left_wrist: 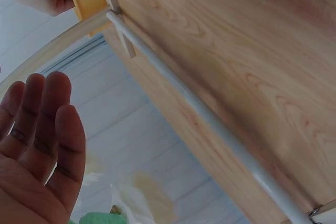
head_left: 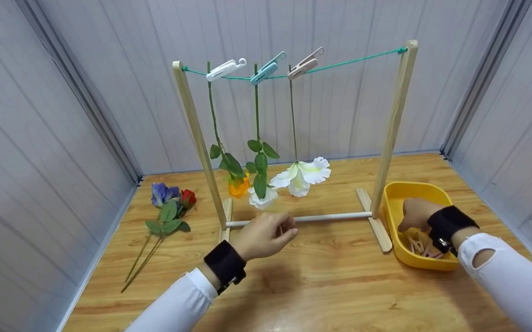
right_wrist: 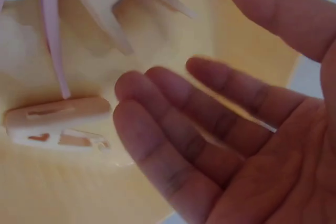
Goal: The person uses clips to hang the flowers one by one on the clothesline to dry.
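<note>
My right hand reaches down into a yellow plastic bin, fingers apart and holding nothing. Close to its fingertips in the right wrist view lie a beige clothespin, a pink clothespin and another pale one. In front of the wooden rack, my left hand hovers with loosely bent, empty fingers. Three flowers hang head down from the green cord: an orange one under a white clothespin, a white one under a blue clothespin, and a white ruffled one under a beige-pink clothespin.
On the table's left lie a blue-purple flower and a red flower with crossing stems. The rack's wooden posts rise on both sides, joined low down by a white bar. Panelled walls enclose the table.
</note>
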`<state>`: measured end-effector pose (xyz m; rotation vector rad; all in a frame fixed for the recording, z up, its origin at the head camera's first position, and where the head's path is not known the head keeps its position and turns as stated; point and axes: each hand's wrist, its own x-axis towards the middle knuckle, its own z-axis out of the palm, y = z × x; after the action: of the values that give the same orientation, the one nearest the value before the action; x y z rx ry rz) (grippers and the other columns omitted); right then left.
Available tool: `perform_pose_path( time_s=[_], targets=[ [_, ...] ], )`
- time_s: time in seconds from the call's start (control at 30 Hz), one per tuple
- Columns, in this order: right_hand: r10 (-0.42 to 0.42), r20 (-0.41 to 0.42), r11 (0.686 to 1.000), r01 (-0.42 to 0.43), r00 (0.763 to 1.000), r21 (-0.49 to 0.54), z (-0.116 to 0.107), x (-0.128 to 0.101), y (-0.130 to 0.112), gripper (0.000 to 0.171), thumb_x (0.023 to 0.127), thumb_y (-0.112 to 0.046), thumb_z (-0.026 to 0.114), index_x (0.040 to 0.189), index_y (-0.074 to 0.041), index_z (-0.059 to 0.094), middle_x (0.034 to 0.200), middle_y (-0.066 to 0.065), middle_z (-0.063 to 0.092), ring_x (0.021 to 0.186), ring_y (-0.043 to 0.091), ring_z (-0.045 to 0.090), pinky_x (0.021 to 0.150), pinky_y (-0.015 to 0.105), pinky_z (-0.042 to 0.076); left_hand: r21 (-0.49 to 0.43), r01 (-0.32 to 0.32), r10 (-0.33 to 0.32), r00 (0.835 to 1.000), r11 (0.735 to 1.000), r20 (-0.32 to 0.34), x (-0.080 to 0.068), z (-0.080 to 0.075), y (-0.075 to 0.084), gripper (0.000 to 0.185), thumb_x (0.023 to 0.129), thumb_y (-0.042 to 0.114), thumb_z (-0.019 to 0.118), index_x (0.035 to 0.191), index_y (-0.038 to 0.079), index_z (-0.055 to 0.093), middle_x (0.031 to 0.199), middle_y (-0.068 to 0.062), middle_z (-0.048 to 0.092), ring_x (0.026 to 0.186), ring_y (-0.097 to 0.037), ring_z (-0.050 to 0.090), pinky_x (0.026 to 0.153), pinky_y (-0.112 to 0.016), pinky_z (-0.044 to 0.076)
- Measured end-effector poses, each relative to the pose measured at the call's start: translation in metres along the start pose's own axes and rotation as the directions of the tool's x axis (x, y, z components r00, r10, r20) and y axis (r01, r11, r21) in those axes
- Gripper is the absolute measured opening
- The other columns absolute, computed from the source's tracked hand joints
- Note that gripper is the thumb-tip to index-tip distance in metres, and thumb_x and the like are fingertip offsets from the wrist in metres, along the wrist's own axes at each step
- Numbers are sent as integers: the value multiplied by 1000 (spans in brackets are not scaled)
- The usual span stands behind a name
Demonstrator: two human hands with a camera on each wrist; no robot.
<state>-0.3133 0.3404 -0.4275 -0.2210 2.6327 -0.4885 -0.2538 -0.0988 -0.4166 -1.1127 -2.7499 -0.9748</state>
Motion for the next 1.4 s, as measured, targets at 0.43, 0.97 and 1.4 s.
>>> perform_pose_path(
  time_s=[0.43,0.97,1.4],
  targets=[
    [22,47,984,-13,999,-177,6,10,-4,4,83,0,67,81,-1,64,74,9,63,61,20,59,51,24,46,36,-64,60,993,997,106,-5,11,-1,14,108,23,66,106,12,73,92,1,73,79,-3,58,72,-21,49],
    [-117,-136,992,122,984,29,-16,-3,1,7,87,1,68,82,-1,73,67,1,66,57,12,56,53,25,48,-12,-22,23,995,1000,97,-8,14,-6,14,108,21,66,111,9,73,93,-2,75,79,-4,60,73,-21,52],
    [-162,-363,979,196,917,56,-39,-66,-49,13,99,-11,75,103,1,79,96,12,78,85,21,65,71,33,50,-129,54,-55,998,990,-3,-8,22,-6,20,110,21,63,124,7,68,100,-5,75,87,-15,68,75,-25,56]
  ],
)
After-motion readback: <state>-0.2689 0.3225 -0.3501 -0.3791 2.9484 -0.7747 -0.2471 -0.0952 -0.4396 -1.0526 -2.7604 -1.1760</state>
